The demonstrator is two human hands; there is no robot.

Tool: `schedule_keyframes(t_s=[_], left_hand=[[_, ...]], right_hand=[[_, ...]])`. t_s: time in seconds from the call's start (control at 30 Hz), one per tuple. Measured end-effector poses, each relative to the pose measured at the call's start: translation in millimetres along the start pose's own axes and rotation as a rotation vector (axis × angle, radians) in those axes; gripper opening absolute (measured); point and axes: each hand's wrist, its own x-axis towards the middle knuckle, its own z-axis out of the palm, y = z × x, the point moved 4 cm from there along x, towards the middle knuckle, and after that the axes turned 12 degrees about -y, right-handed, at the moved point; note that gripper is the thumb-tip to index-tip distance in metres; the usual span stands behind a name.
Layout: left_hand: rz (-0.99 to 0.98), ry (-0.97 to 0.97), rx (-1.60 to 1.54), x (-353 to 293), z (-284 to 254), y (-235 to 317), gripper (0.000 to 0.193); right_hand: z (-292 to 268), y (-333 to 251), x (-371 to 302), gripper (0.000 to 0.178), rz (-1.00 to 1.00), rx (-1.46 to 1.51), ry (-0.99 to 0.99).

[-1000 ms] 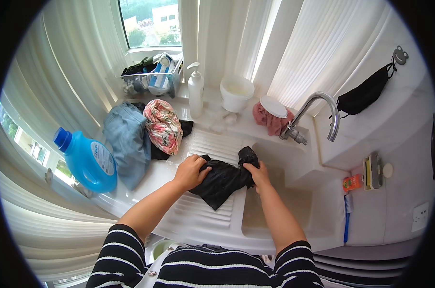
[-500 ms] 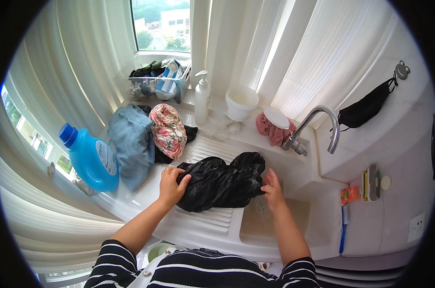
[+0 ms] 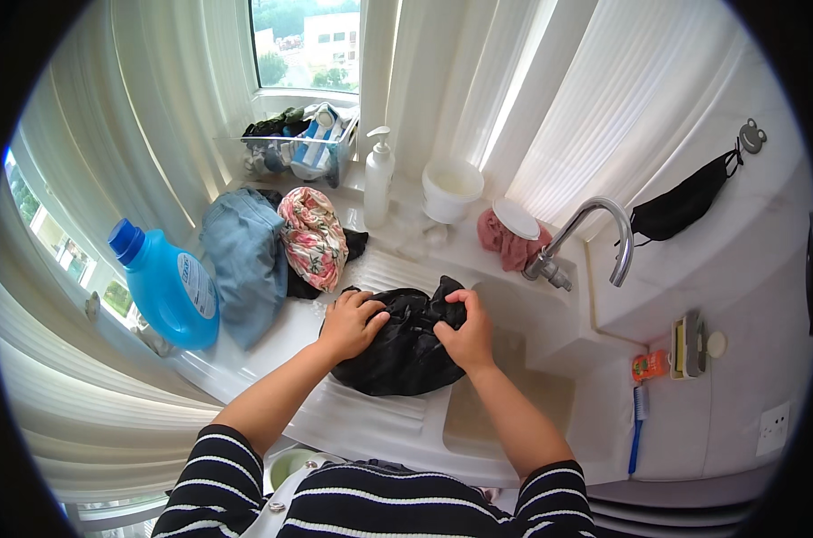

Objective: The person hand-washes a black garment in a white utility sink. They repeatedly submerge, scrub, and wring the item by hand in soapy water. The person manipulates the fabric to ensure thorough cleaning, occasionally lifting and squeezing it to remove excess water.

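Observation:
A wet, bunched black garment (image 3: 397,369) lies on the ribbed white washboard (image 3: 375,417), beside the sink basin (image 3: 559,332). Over its left part my left hand (image 3: 348,325) presses down, fingers curled into the cloth. My right hand (image 3: 467,334) pinches a raised fold at the garment's right end between thumb and fingers. The cloth under both palms is hidden. Cloudy water (image 3: 505,417) stands in the basin to the right.
Blue jeans-like cloth (image 3: 240,260) and a floral bundle (image 3: 312,238) lie left, beside a blue detergent bottle (image 3: 173,291). Behind stand a pump bottle (image 3: 378,184) and white tub (image 3: 451,191). A chrome faucet (image 3: 595,211) arches over the basin; a blue-handled brush (image 3: 638,426) lies right.
My right hand has moved left from beside the garment and now grips its right end. My left hand has shifted right and farther over the cloth. The garment is bunched more tightly.

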Motion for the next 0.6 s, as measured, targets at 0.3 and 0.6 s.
schedule_keyframes(t_s=[0.3, 0.6], left_hand=[[0.353, 0.086, 0.261, -48.9, 0.0, 50.4, 0.046], [0.023, 0.189, -0.041, 16.5, -5.9, 21.8, 0.072]], right_hand=[[61.7, 13.3, -62.1, 0.062, -0.236, -0.517, -0.432], [52.7, 31.6, 34.7, 0.054, -0.251, -0.46, -0.41]])
